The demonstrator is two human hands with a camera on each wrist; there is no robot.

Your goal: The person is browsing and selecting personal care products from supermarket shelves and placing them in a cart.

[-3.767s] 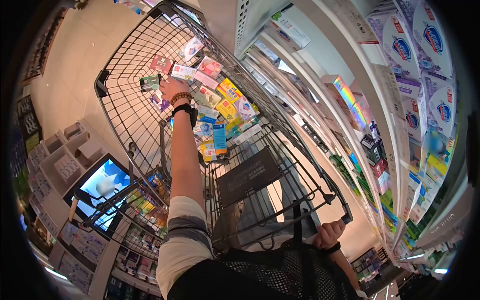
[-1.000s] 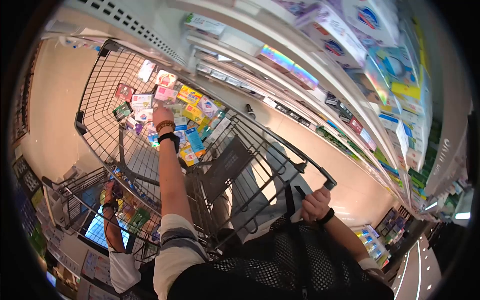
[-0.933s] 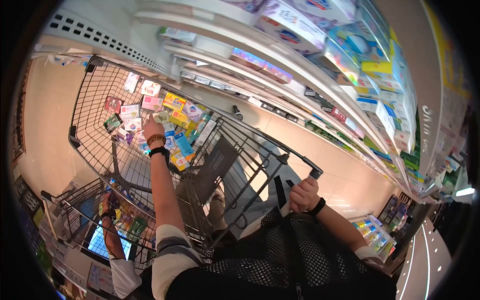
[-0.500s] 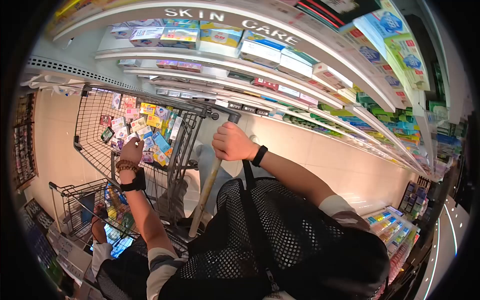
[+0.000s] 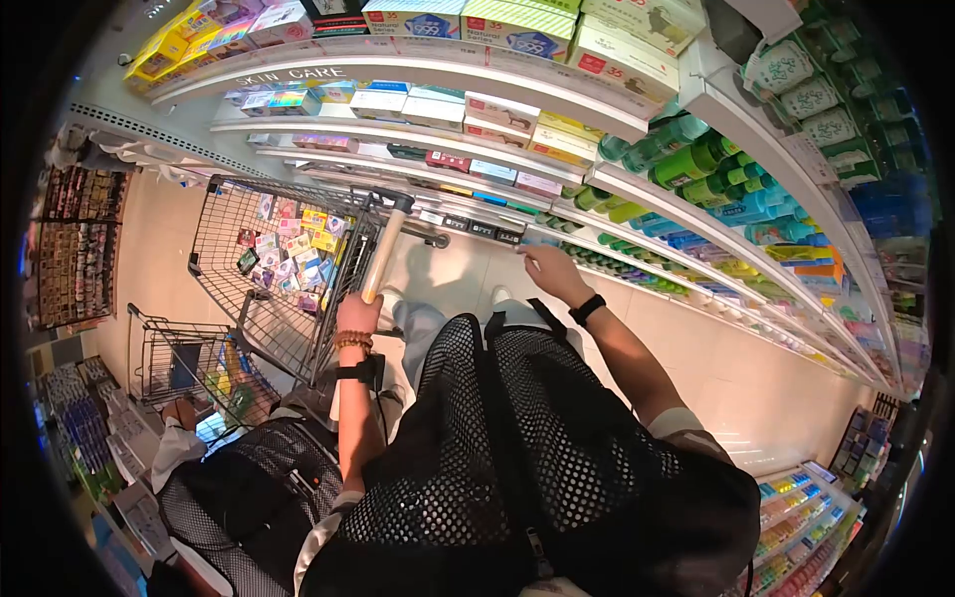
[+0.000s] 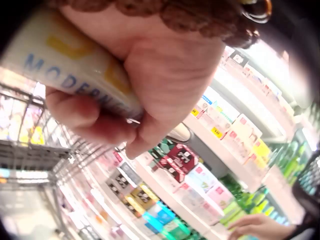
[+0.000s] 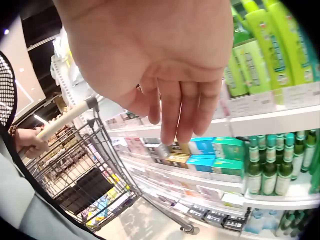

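My left hand (image 5: 359, 316) grips the pale handlebar (image 5: 382, 253) of a wire shopping cart (image 5: 261, 211). In the left wrist view the fingers curl round this printed bar (image 6: 75, 62). Boxes of soap and other small packs (image 5: 298, 244) lie in the cart's basket. My right hand (image 5: 553, 273) hangs in the air beside the shelves, its fingers loosely bent and holding nothing. The right wrist view shows that hand (image 7: 155, 75) from the palm side, overlapping stacked boxes (image 7: 205, 152) on the shelf behind it.
A long shelf unit (image 5: 418, 75) curves along the far side, carrying boxes and green bottles (image 5: 686, 164). A second cart (image 5: 184, 353) stands at left, beside a person with a black mesh bag (image 5: 249, 507). Another stocked rack (image 5: 811, 517) is at lower right.
My left hand has left the packs in the basket and now grips the handlebar. The right hand has let go of the bar and moved right. The view has swung along the shelves.
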